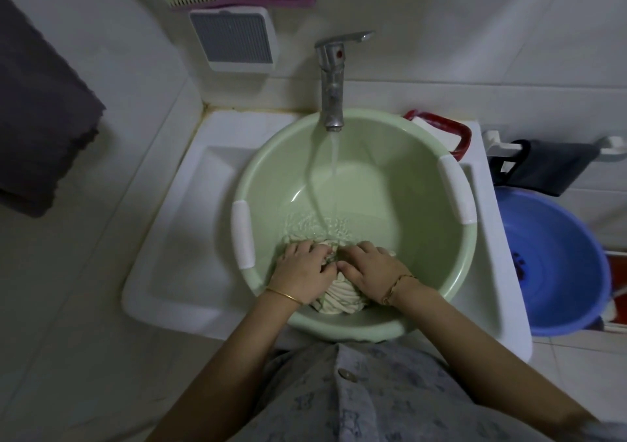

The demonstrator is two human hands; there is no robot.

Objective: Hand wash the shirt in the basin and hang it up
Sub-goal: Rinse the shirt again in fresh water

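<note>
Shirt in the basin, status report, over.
Left grip, right grip both hold shirt. Shirt bunched in basin. Tap running. Nothing blocking.

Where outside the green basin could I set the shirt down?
Bare: the sink left of the basin. Crowded: a red soap dish sits in the right rear corner; left hand and right hand grip the shirt at the basin's near side.

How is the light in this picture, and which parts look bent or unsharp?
Head view: dim, flat light, darker toward the corners; small glare on the tap and a sheen on the green basin wall; the wide lens curves the white sink edges; the left hand and right hand gripping the shirt look fairly sharp, the falling water smeared.
</note>
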